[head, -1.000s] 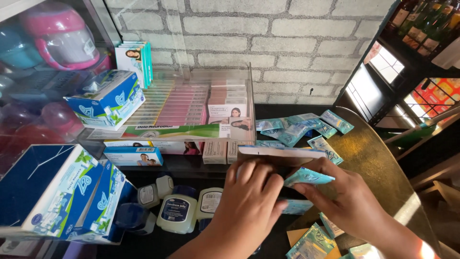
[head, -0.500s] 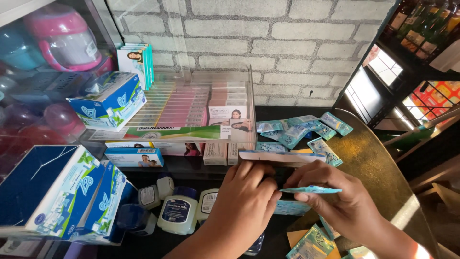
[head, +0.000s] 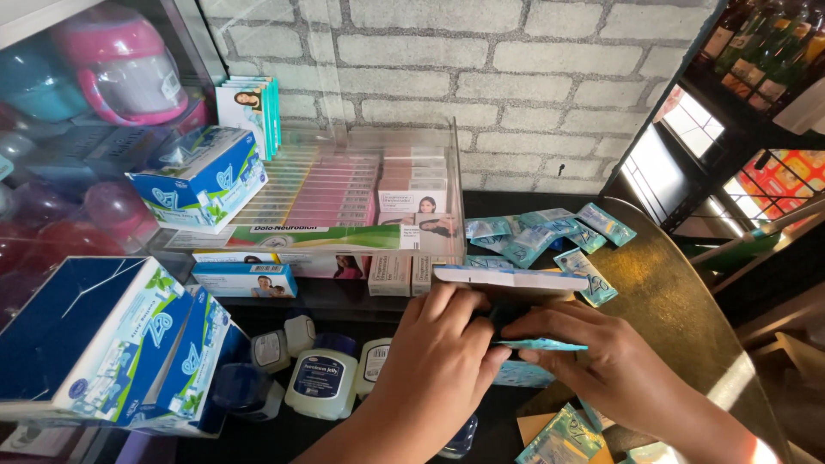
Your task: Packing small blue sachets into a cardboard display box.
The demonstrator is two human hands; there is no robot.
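My left hand [head: 438,365] and right hand [head: 614,369] meet at the counter's near edge. A second ago my right fingers lifted a teal sachet higher and apart from my left; now it lies flat, pinched between my right thumb and fingers, its left end meeting my left fingertips. My left fingers curl over a dark opening; I cannot tell whether they grip anything. This flat teal sachet [head: 541,344] sits just at my fingertips. Just beyond my fingers one long white-and-blue box [head: 511,277] stands open. Left of my left hand sit three small jars [head: 320,378]. Farther past the box, roughly eight loose sachets [head: 537,236] lie scattered.
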